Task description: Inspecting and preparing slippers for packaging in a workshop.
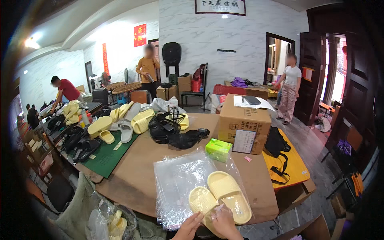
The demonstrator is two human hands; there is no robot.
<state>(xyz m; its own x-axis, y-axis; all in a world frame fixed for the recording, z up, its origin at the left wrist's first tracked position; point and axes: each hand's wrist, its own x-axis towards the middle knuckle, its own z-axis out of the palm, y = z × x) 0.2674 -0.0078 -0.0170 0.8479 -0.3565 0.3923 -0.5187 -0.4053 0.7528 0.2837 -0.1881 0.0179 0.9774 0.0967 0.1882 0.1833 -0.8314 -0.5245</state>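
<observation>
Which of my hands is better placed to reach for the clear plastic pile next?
Probably your left hand: it sits nearer the clear plastic pile, while your right hand is farther right, with the left-lying yellow slipper between it and most of the pile.

Brn tbl (134, 176): clr bags (176, 174), ctn (245, 124), grn pkt (218, 149).

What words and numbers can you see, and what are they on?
I won't copy the writing, but here's where it is.
Framed sign: big dark characters.
Red poster: large characters.
Red strip: characters, too small to read.
Cardboard box: dark print on its side.
White label on that box: too small to read.
</observation>
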